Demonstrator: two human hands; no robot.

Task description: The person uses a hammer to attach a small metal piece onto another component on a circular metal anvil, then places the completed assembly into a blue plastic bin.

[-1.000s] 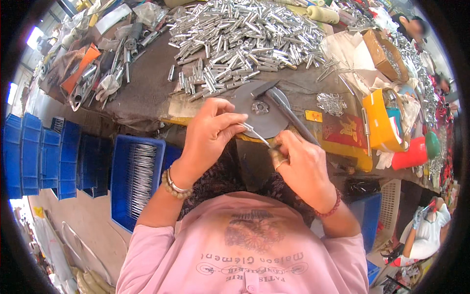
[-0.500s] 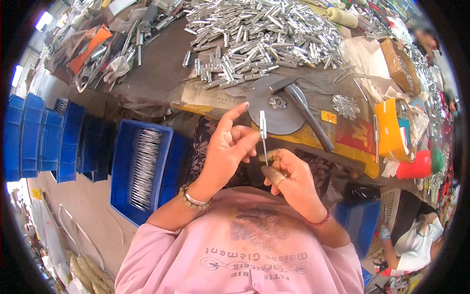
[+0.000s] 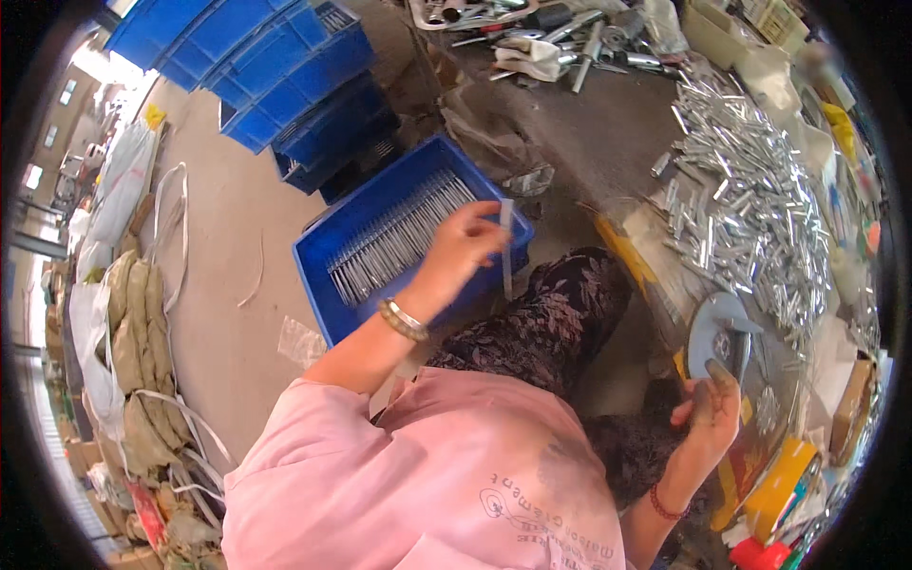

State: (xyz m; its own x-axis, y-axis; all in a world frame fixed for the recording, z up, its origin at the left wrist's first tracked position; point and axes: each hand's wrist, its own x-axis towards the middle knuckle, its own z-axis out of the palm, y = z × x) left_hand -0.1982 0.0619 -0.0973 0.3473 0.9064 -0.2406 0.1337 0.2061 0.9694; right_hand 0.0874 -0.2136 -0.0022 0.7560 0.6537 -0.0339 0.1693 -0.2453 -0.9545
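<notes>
While the left hand pinches a blurred metal rod at the edge of a blue bin holding lined-up rods, the right hand, fingers loosely bent, hovers near the worktop's grey disc.

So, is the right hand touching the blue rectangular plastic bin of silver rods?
Apart: the head view shows dark patterned trousers between the right hand and the bin.

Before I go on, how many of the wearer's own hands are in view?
2. The left hand, holding a blurred rod, is over the blue bin; the right hand is near the grey disc. Neither is hidden.
</notes>
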